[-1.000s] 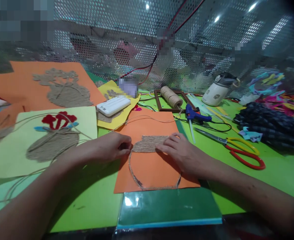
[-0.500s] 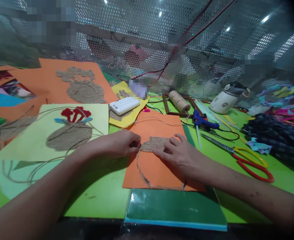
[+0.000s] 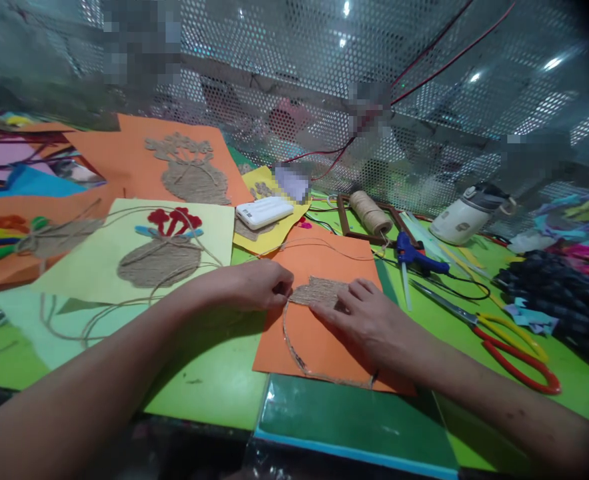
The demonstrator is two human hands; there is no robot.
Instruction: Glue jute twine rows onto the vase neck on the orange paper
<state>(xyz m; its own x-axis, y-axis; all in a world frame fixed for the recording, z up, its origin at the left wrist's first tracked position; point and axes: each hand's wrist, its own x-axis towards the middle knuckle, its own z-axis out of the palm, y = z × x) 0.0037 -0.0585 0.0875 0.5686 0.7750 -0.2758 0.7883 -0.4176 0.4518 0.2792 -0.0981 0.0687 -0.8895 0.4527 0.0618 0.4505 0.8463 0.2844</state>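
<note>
Twine [image 3: 318,291] lies in a packed patch on the orange card [image 3: 324,333], near its middle, with a loose loop of it curving down toward the card's near edge; the left hand [image 3: 254,285] pinches the strand at the patch's left end, fingers pressed together on it, while the right hand [image 3: 369,317] lies flat, fingers spread, pressing the rows down. To do this well, I'd judge each new row wants to sit tight against the last, with the flat hand holding until it grips. Count outward: one spool [image 3: 370,212] inside one frame [image 3: 347,223], one glue gun [image 3: 417,257], one pair of scissors [image 3: 504,333], one white box [image 3: 264,213], one jug [image 3: 467,217], two finished twine pictures, on yellow card [image 3: 164,257] and on orange behind
</note>
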